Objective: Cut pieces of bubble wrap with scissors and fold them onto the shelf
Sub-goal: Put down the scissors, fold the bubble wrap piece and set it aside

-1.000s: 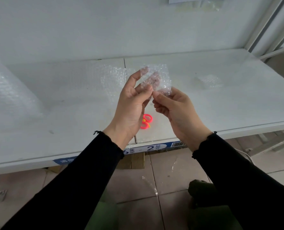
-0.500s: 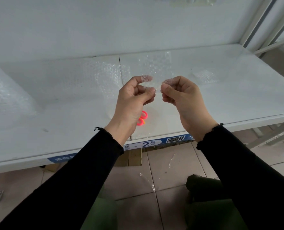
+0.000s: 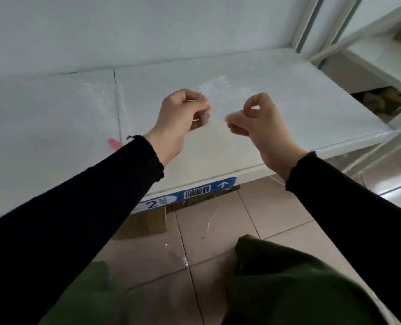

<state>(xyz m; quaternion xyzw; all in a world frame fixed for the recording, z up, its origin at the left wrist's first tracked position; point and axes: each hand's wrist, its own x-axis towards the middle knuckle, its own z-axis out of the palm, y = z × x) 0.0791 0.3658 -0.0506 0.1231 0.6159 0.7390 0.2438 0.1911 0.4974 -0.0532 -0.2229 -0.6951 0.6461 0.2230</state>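
Pinching a small piece of clear bubble wrap (image 3: 216,97), both hands hover above the white shelf board (image 3: 300,102), near its middle. The left hand (image 3: 183,118) has its fingers curled in, with thumb and fingertips pressed together on the left edge of the piece. The right hand (image 3: 260,124) has thumb and forefinger bent into a ring, and the right edge of the piece meets those fingertips. Motion blur keeps the exact contact there from showing clearly. The piece hangs stretched between the two hands, held in the air above the shelf, its far edge rising a little beyond the knuckles.

A larger clear bubble-wrap sheet (image 3: 98,102) lies flat on the shelf to the left of the left hand, showing only as a faint sheen. Only a sliver of the pink scissors (image 3: 114,144) shows on the shelf, just beside the cuff of the left black sleeve (image 3: 89,202). A blue label with a barcode (image 3: 196,194) runs along the near edge of the shelf. Brown cardboard (image 3: 147,225) lies on the beige tiled floor (image 3: 218,231) beneath it. The person's dark green trousers (image 3: 288,289) fill the near right corner.
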